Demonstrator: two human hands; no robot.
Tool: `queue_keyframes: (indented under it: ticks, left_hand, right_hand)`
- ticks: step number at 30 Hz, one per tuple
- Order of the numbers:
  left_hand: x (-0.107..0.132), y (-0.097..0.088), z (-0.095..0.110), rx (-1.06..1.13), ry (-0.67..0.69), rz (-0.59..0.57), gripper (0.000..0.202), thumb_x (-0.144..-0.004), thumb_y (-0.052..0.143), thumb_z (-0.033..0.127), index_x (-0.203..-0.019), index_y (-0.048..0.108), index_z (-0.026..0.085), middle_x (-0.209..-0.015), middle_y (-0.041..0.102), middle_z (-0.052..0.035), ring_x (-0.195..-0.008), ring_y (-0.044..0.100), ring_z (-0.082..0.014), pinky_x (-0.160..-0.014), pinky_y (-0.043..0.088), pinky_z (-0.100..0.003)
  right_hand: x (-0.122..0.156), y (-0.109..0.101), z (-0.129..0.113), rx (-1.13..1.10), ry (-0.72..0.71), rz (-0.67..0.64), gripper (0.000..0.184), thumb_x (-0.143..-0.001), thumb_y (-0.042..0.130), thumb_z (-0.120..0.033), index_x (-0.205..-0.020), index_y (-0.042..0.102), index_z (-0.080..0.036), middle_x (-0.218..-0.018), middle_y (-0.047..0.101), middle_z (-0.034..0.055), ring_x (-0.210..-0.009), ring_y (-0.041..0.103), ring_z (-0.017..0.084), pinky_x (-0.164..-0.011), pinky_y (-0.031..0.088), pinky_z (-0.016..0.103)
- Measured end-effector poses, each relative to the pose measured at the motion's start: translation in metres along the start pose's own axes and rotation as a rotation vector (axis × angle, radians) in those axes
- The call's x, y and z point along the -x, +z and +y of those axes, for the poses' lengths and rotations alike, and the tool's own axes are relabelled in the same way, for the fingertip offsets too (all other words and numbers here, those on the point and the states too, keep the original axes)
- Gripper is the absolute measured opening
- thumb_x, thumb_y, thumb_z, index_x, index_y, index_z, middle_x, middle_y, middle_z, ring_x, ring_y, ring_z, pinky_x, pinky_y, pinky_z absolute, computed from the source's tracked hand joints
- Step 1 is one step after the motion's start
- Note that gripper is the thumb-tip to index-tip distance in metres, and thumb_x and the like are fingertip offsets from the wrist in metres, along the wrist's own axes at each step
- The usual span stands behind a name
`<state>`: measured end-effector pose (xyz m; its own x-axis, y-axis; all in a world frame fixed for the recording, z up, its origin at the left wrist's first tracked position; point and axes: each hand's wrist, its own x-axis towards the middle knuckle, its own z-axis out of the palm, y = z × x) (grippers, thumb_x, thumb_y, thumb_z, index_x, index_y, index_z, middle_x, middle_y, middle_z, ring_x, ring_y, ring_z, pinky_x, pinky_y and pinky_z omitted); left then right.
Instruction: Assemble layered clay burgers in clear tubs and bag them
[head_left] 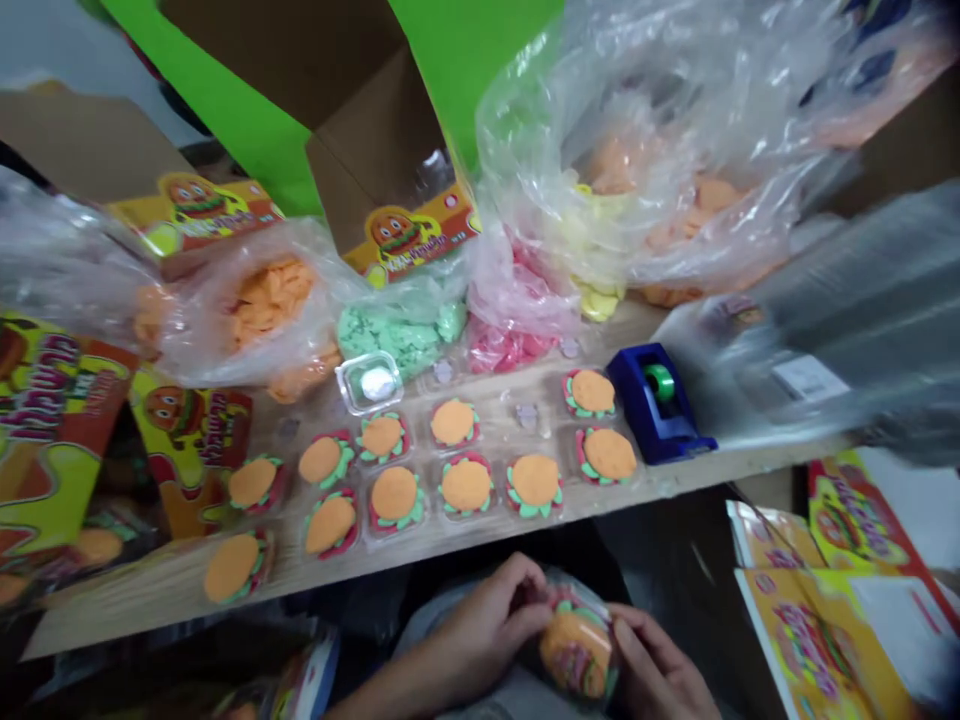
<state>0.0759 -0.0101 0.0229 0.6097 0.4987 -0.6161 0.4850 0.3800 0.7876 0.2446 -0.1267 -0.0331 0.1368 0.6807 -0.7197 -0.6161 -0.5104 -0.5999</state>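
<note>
Low in the view, my left hand (487,630) and my right hand (652,665) hold a burger-shaped gummy candy (577,650) between them. The candy sits in clear plastic wrap, with its orange bun, green and red layers showing through. Several similar burger candies (465,485) in clear trays lie on a wooden board (150,590) just beyond my hands. A small empty-looking clear tray (369,382) rests near the board's far side.
Open plastic bags of orange (270,310), green (397,335) and pink (510,345) candy pieces lie behind the trays. A blue tape dispenser (656,405) stands on the board. Printed burger cartons (409,235) stand behind, and printed cards (817,640) lie at lower right.
</note>
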Motion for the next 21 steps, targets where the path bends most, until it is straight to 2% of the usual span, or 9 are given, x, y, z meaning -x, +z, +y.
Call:
queue_keyframes:
  ticks: [2,4,8,12,16,21]
  left_hand:
    - [0.001,0.002,-0.008,0.008,0.005,-0.047,0.011,-0.080,0.045,0.022,-0.090,0.048,0.019,-0.079,0.047,0.0033,-0.075,0.044,-0.0107,-0.070,0.036,-0.020]
    - [-0.001,0.002,-0.010,0.004,0.009,-0.046,0.014,-0.083,0.041,0.023,-0.094,0.048,0.019,-0.083,0.049,0.0020,-0.076,0.045,-0.0112,-0.072,0.037,-0.021]
    - [-0.009,-0.010,0.007,-0.099,0.118,0.022,0.022,-0.088,0.036,0.030,-0.100,0.052,0.019,-0.098,0.052,-0.0023,-0.091,0.048,-0.0132,-0.084,0.036,-0.023]
    - [-0.009,-0.026,0.021,-0.270,0.177,-0.049,0.025,-0.090,0.034,0.030,-0.096,0.056,0.021,-0.097,0.053,-0.0023,-0.094,0.048,-0.0133,-0.087,0.035,-0.023]
    - [-0.007,-0.028,0.015,-0.303,0.175,-0.078,0.025,-0.090,0.033,0.028,-0.095,0.056,0.020,-0.093,0.051,-0.0021,-0.091,0.048,-0.0128,-0.086,0.036,-0.023]
    - [-0.006,-0.016,0.005,-0.314,0.200,-0.125,0.027,-0.090,0.031,0.025,-0.091,0.058,0.020,-0.089,0.047,-0.0013,-0.088,0.046,-0.0123,-0.082,0.036,-0.021]
  right_hand:
    - [0.007,-0.002,0.005,-0.167,0.018,0.049,0.023,-0.065,0.072,-0.038,-0.083,0.070,-0.024,-0.079,0.066,0.0040,-0.075,0.060,0.016,-0.069,0.048,0.024]
    - [0.010,-0.001,0.006,-0.215,-0.022,0.074,0.022,-0.066,0.071,-0.038,-0.084,0.069,-0.024,-0.080,0.065,0.0028,-0.075,0.059,0.014,-0.070,0.048,0.023]
    - [0.007,0.009,0.004,-0.068,-0.103,0.019,0.018,-0.071,0.067,-0.036,-0.081,0.067,-0.021,-0.074,0.064,0.0016,-0.067,0.056,0.011,-0.064,0.046,0.018]
    - [0.002,0.021,0.004,0.093,-0.135,0.029,0.026,-0.069,0.068,-0.037,-0.089,0.068,-0.022,-0.091,0.066,0.0050,-0.085,0.059,0.017,-0.077,0.047,0.024]
    - [0.003,0.031,-0.007,0.279,-0.175,0.030,0.027,-0.073,0.062,-0.041,-0.091,0.068,-0.021,-0.095,0.066,0.0061,-0.090,0.059,0.019,-0.082,0.046,0.027]
    - [0.009,0.037,-0.033,0.490,-0.198,-0.091,0.025,-0.078,0.056,-0.040,-0.078,0.068,-0.019,-0.078,0.060,0.0042,-0.077,0.056,0.016,-0.072,0.044,0.024]
